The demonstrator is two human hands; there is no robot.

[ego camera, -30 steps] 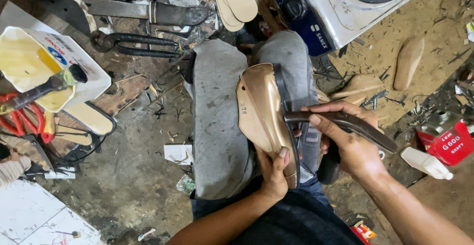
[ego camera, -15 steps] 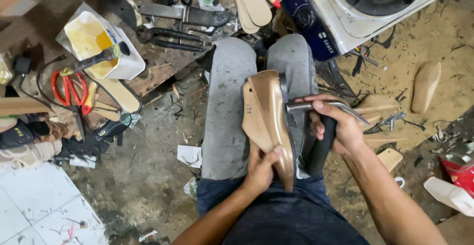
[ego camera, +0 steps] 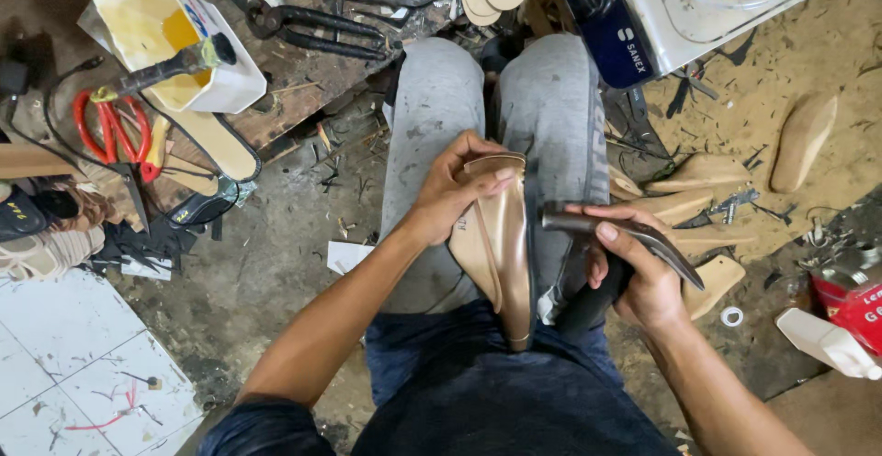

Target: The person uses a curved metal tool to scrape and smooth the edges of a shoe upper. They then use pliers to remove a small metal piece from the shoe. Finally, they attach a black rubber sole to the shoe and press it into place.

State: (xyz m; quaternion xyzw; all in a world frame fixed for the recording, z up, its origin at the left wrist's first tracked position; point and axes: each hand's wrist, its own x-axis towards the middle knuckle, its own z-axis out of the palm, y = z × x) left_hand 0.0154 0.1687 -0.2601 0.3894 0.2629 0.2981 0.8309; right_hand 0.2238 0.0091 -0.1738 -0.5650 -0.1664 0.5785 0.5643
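Left hand [ego camera: 455,185] grips the glossy tan shoe upper on its last [ego camera: 501,245], mid-frame.
Its long axis runs top-to-bottom; right hand [ego camera: 634,272], just right of it, holds a dark curved metal tool [ego camera: 625,231].

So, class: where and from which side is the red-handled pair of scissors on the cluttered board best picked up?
Probably by the red loop handles, coming from above. The red-handled scissors lie flat, the loops are exposed and face up, while the dark blades point down toward the clutter of soles and sandals, too sharp to grip safely.
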